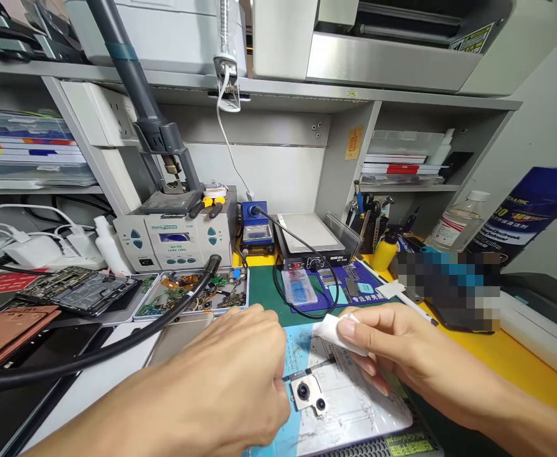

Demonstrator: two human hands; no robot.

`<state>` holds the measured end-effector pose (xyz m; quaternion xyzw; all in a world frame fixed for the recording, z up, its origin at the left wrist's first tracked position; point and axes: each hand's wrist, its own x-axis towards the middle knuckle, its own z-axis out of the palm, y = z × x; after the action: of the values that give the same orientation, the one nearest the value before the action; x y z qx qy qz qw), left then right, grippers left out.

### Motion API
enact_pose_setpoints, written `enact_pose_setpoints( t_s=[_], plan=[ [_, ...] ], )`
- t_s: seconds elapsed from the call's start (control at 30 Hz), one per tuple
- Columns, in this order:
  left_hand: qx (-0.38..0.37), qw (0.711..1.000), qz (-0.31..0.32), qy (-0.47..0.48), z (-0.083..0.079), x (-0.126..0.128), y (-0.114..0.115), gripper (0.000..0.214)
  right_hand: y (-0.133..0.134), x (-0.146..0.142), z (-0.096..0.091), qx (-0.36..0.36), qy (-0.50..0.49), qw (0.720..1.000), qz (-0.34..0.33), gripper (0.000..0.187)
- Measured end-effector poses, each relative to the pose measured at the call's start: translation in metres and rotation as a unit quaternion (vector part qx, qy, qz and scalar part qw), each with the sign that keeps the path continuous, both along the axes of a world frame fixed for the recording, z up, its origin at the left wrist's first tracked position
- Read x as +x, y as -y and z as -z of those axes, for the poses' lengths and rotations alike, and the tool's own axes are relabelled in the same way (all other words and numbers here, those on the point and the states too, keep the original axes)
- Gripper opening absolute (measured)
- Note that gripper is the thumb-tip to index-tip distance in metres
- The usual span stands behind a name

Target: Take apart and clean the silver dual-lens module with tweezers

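My left hand (pixel 230 374) is closed in a pinch on the ribbon end of a small dual camera module (pixel 309 395), which rests on a light blue repair mat (pixel 354 406). My right hand (pixel 378 346) is closed on a folded white wipe (pixel 333 331), held just above and to the right of the module. The two hands are a few centimetres apart over the mat.
A thick black hose (pixel 116 346) crosses the left side. Behind are a soldering station (pixel 173 238), a tray of small parts (pixel 197 292), a hot plate (pixel 314 244), a yellow bottle (pixel 383 251), a clear bottle (pixel 462 222) and opened phones (pixel 78 289) at left.
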<state>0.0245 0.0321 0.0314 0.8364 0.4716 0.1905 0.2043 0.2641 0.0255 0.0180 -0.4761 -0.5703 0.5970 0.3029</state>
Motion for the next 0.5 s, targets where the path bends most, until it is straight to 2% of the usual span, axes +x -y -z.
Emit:
enact_pose_setpoints(
  t_s=[0.13, 0.23, 0.33, 0.5],
  plan=[
    [-0.074, 0.995, -0.029, -0.055, -0.004, -0.001, -0.003, 0.013, 0.001, 0.001, -0.001, -0.004, -0.02, 1.0, -0.011, 0.048],
    [-0.141, 0.986, -0.04, -0.075, -0.011, -0.003, -0.006, 0.013, 0.001, 0.002, -0.003, 0.042, -0.018, 0.999, -0.013, 0.046],
    [-0.205, 0.977, -0.019, -0.051, -0.017, -0.004, -0.009, 0.009, 0.0, 0.003, -0.007, 0.107, -0.003, 0.994, -0.014, 0.042],
    [-0.248, 0.969, 0.009, 0.009, -0.021, -0.001, -0.016, 0.007, 0.0, -0.002, -0.011, 0.171, 0.023, 0.982, -0.073, 0.036]
  ],
)
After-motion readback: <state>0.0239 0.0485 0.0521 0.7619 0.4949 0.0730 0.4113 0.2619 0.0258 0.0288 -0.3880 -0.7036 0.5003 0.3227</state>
